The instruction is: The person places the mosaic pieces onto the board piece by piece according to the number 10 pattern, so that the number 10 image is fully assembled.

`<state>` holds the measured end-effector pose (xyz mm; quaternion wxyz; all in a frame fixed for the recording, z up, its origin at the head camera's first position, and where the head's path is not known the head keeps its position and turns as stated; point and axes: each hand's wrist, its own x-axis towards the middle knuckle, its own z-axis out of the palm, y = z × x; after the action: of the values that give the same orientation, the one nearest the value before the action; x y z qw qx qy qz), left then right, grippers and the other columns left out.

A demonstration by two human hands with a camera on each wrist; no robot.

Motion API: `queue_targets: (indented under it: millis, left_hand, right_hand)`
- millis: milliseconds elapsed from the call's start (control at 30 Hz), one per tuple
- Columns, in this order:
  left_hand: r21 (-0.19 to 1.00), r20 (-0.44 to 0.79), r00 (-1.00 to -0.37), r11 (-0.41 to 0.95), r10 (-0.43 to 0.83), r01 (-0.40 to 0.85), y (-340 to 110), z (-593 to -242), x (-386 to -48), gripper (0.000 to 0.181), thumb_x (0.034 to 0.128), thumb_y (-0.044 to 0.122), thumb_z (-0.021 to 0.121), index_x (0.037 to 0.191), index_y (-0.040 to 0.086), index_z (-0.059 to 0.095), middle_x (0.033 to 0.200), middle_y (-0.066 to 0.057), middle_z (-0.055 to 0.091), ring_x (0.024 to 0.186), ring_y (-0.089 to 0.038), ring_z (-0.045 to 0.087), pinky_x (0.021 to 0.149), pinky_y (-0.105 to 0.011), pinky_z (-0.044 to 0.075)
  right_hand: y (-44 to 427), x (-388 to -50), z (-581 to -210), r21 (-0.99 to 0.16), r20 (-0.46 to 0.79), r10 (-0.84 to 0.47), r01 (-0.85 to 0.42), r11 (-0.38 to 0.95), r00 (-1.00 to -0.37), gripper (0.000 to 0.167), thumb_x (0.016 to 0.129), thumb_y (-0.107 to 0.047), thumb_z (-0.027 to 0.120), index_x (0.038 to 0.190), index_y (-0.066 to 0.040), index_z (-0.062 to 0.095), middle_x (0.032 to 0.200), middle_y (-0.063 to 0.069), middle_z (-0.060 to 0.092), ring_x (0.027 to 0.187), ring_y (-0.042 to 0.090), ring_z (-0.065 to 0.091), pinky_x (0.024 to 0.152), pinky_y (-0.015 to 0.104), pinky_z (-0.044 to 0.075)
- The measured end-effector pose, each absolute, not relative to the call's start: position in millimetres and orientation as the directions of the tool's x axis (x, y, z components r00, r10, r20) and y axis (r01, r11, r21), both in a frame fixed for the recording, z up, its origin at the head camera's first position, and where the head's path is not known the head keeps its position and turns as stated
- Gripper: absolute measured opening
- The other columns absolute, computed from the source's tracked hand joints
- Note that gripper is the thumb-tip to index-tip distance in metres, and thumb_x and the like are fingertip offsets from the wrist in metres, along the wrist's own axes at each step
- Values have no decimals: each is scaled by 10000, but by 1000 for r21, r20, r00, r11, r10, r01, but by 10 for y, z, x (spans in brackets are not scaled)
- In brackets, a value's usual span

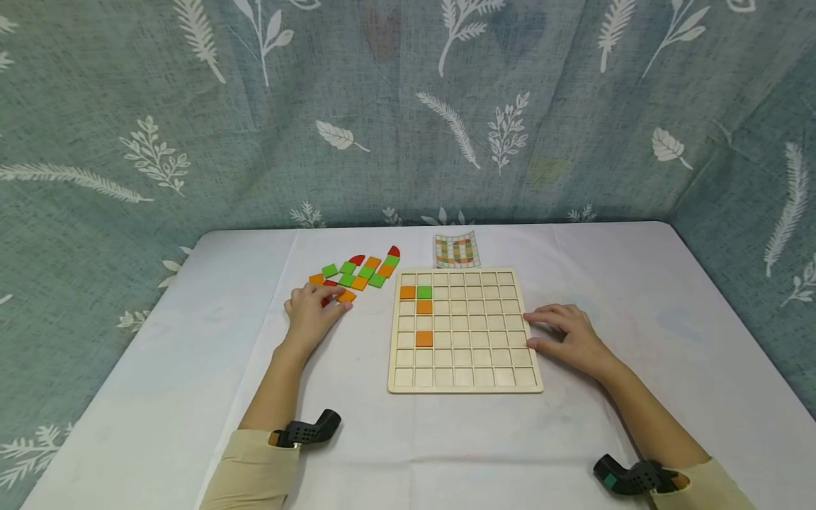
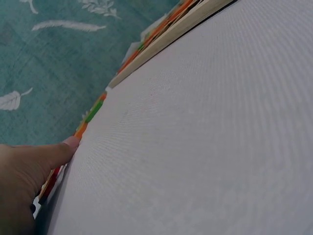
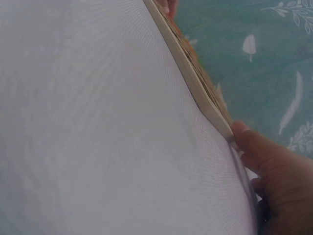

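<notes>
At the left side of the loose tiles, my left hand (image 1: 309, 312) has its thumb and index finger at opposite edges of an orange square tile (image 1: 346, 296). Red pieces lie partly hidden under those fingers. In the left wrist view, the left thumb (image 2: 61, 152) meets the row of tiles. A wooden grid board (image 1: 472, 333) lies flat, with orange squares (image 1: 424, 339) and one green square (image 1: 423, 292) in its left columns. My right hand (image 1: 570, 338) touches the board's right edge with loosely bent fingers; its thumb (image 3: 244, 133) rests against the corner in the right wrist view.
Several green, orange and red tiles (image 1: 366, 271) lie together left of the board, some of the red ones rounded. Behind the board is a patterned card (image 1: 456, 250) with a coloured grid. A white cloth (image 1: 472, 446) covers the table, and a leaf-print curtain (image 1: 395, 127) hangs behind.
</notes>
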<state>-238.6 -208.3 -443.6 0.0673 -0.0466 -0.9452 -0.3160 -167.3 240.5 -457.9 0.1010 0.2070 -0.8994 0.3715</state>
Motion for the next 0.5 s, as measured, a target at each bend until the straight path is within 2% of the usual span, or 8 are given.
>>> queue_targets:
  millis: [233,500]
  left_hand:
    - [550,94,-989,822,114,148,-2033,-4359,-2374,324,804,324,742,1011,78,709,977,-111,574,986,-285,401,874,-504,168]
    - [517,172,-959,808,226,283,-2004,-4385,-2346,255,765,299,759,908,91,723,791,-26,514,883,-209,406,770,-412,182]
  right_hand:
    - [2414,-1678,-4583,-626,327,-296,-440,644,-897,412,755,-179,785,1143,-87,681,1152,123,609,1030,261,452,848,429,259]
    - [2409,-1673,-4591,-626,332,-300,-447,639,-894,409,760,-181,783,1144,-84,679,1157,131,606,1032,264,449,849,433,257]
